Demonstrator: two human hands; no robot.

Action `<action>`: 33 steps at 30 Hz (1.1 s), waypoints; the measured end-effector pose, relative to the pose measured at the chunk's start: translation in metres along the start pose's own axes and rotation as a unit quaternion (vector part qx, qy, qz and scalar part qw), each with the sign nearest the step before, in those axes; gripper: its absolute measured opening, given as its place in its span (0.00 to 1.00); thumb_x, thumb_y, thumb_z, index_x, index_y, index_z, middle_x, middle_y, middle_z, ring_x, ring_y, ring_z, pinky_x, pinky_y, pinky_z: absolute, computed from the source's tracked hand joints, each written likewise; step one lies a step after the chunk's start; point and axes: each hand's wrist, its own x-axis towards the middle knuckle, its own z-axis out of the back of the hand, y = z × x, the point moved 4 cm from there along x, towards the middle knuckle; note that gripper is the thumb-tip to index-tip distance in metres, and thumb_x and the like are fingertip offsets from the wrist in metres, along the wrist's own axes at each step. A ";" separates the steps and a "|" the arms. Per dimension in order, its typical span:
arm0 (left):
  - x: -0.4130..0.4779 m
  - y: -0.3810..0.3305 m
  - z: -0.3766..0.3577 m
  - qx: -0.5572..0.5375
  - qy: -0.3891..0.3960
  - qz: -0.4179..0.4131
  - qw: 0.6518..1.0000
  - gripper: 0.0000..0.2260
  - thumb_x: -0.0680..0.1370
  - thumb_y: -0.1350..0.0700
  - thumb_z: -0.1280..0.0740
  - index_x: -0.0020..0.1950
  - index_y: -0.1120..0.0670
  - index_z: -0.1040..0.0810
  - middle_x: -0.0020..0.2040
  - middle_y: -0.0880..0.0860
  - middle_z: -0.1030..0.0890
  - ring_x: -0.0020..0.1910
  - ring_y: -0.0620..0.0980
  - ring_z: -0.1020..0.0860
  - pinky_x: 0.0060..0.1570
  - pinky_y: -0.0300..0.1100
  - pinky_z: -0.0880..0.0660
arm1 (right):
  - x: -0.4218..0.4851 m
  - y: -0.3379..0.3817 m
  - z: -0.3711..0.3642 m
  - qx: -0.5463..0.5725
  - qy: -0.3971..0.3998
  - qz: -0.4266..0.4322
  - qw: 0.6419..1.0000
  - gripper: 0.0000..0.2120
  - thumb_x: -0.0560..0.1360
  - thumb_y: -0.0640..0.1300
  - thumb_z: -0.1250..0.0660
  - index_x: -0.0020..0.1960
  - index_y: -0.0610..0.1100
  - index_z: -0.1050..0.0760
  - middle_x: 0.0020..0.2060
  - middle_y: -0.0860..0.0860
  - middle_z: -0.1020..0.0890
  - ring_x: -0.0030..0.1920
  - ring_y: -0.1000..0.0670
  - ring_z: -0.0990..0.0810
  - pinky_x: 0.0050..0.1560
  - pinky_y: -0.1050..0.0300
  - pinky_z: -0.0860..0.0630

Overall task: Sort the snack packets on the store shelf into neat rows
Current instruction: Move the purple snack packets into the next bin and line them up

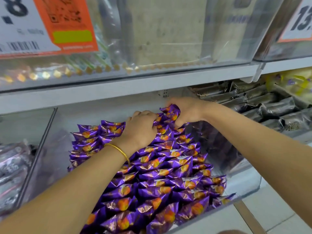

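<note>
Dozens of purple packets (160, 183) lie in overlapping rows, filling the clear bin (243, 200) from its front wall to its back. Over the bin's middle, the left forearm wears a gold bracelet (118, 150). At the bin's back the left hand (140, 130) curls its fingers onto the rearmost packets, and the right hand (185, 112) grips a packet (171, 112) raised above the rows. Right of the bin lie dark packs (278, 114); above it hangs an orange price tag (67, 22).
</note>
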 end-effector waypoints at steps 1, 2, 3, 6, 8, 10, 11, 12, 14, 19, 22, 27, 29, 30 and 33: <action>0.000 0.000 0.000 -0.002 0.001 0.000 1.000 0.18 0.79 0.57 0.41 0.69 0.52 0.32 0.70 0.50 0.31 0.67 0.54 0.36 0.65 0.49 0.39 | 0.001 0.000 0.000 -0.014 0.010 0.003 1.000 0.33 0.65 0.36 0.26 0.66 0.46 0.35 0.54 0.48 0.25 0.49 0.50 0.27 0.44 0.60 0.31; 0.000 0.000 0.000 -0.005 0.003 0.002 1.000 0.18 0.79 0.57 0.41 0.69 0.52 0.32 0.70 0.50 0.31 0.67 0.54 0.36 0.65 0.50 0.39 | 0.002 0.002 0.000 -0.039 0.019 0.007 0.999 0.33 0.66 0.36 0.27 0.67 0.45 0.36 0.53 0.48 0.26 0.49 0.50 0.28 0.41 0.60 0.33; 0.000 0.000 0.000 -0.011 0.005 0.004 1.000 0.18 0.79 0.57 0.41 0.70 0.51 0.31 0.70 0.50 0.31 0.68 0.54 0.36 0.65 0.50 0.39 | 0.003 0.004 -0.001 -0.067 0.029 0.010 0.997 0.33 0.67 0.36 0.27 0.67 0.45 0.37 0.52 0.49 0.27 0.48 0.50 0.29 0.38 0.60 0.33; 0.000 0.002 0.001 -0.030 0.006 0.009 0.999 0.18 0.79 0.57 0.40 0.69 0.51 0.31 0.70 0.50 0.32 0.68 0.54 0.37 0.67 0.49 0.39 | 0.004 0.008 -0.007 -0.166 0.054 0.008 0.985 0.36 0.67 0.42 0.25 0.69 0.44 0.40 0.49 0.48 0.27 0.48 0.48 0.27 0.40 0.59 0.32; -0.001 0.003 0.002 -0.035 0.010 0.007 0.999 0.18 0.79 0.57 0.40 0.69 0.51 0.31 0.70 0.50 0.32 0.69 0.55 0.37 0.68 0.50 0.39 | 0.004 0.010 -0.005 -0.286 0.052 0.015 0.957 0.35 0.68 0.51 0.26 0.69 0.46 0.38 0.55 0.46 0.25 0.56 0.46 0.28 0.47 0.55 0.30; -0.001 0.003 0.002 -0.037 0.014 0.007 0.999 0.18 0.79 0.57 0.40 0.70 0.51 0.32 0.70 0.50 0.32 0.69 0.55 0.37 0.68 0.49 0.39 | 0.003 0.013 0.001 -0.412 0.033 0.030 0.910 0.33 0.68 0.58 0.28 0.69 0.49 0.34 0.61 0.47 0.29 0.63 0.44 0.33 0.53 0.52 0.31; -0.001 0.003 0.001 -0.037 0.015 0.007 0.999 0.18 0.79 0.57 0.40 0.70 0.51 0.32 0.70 0.50 0.32 0.69 0.55 0.37 0.68 0.49 0.39 | 0.001 0.015 0.004 -0.431 0.021 0.035 0.901 0.32 0.68 0.58 0.29 0.68 0.50 0.33 0.62 0.48 0.30 0.63 0.44 0.34 0.54 0.51 0.30; -0.002 0.003 0.001 -0.037 0.016 0.007 0.999 0.19 0.79 0.57 0.40 0.70 0.50 0.32 0.70 0.50 0.32 0.69 0.55 0.37 0.68 0.49 0.39 | 0.000 0.015 0.006 -0.419 0.013 0.038 0.907 0.31 0.69 0.57 0.28 0.68 0.48 0.32 0.61 0.47 0.30 0.62 0.44 0.33 0.53 0.51 0.30; -0.002 0.004 0.001 -0.039 0.017 0.008 0.999 0.19 0.79 0.57 0.41 0.70 0.50 0.32 0.70 0.51 0.32 0.69 0.55 0.37 0.68 0.49 0.39 | -0.002 0.014 0.005 -0.352 0.008 0.036 0.935 0.31 0.69 0.50 0.26 0.67 0.42 0.34 0.59 0.45 0.27 0.59 0.43 0.28 0.50 0.54 0.30; -0.003 0.005 0.001 -0.043 0.022 0.007 0.999 0.19 0.80 0.57 0.41 0.70 0.51 0.32 0.70 0.51 0.32 0.69 0.55 0.37 0.68 0.50 0.38 | -0.012 0.009 -0.006 -0.307 -0.018 0.007 0.952 0.22 0.72 0.41 0.29 0.62 0.37 0.32 0.58 0.41 0.27 0.56 0.42 0.24 0.49 0.53 0.29; -0.003 0.006 0.001 -0.044 0.025 0.006 0.999 0.18 0.80 0.57 0.40 0.70 0.51 0.32 0.71 0.52 0.32 0.69 0.55 0.37 0.68 0.50 0.38 | -0.020 0.009 -0.010 -0.359 -0.063 -0.005 0.931 0.16 0.73 0.42 0.30 0.58 0.38 0.26 0.64 0.43 0.34 0.61 0.41 0.31 0.54 0.49 0.27; -0.002 0.008 0.000 -0.044 0.027 0.002 0.999 0.19 0.79 0.56 0.40 0.70 0.51 0.32 0.70 0.52 0.32 0.69 0.55 0.36 0.68 0.51 0.38 | -0.027 0.012 -0.014 -0.312 -0.110 -0.019 0.944 0.20 0.72 0.34 0.31 0.62 0.39 0.31 0.60 0.42 0.30 0.59 0.40 0.28 0.50 0.49 0.26; -0.002 0.009 -0.001 -0.045 0.028 0.004 0.999 0.19 0.79 0.56 0.40 0.71 0.51 0.32 0.70 0.52 0.32 0.69 0.55 0.36 0.68 0.50 0.38 | -0.030 0.011 -0.018 -0.267 -0.125 -0.027 0.955 0.23 0.70 0.30 0.32 0.63 0.39 0.33 0.58 0.41 0.28 0.56 0.40 0.25 0.47 0.50 0.25; -0.002 0.009 0.000 -0.046 0.028 0.004 0.999 0.19 0.79 0.56 0.40 0.71 0.51 0.32 0.70 0.52 0.32 0.69 0.55 0.36 0.68 0.50 0.38 | -0.033 0.011 -0.020 -0.254 -0.130 -0.036 0.958 0.23 0.70 0.30 0.32 0.63 0.39 0.33 0.58 0.41 0.28 0.55 0.40 0.24 0.46 0.51 0.25; -0.002 0.009 0.000 -0.047 0.029 0.002 0.998 0.19 0.80 0.56 0.40 0.71 0.51 0.32 0.70 0.52 0.32 0.69 0.55 0.37 0.68 0.50 0.38 | -0.040 0.012 -0.023 -0.266 -0.156 -0.070 0.949 0.18 0.71 0.30 0.34 0.60 0.38 0.30 0.61 0.42 0.31 0.60 0.41 0.29 0.49 0.53 0.26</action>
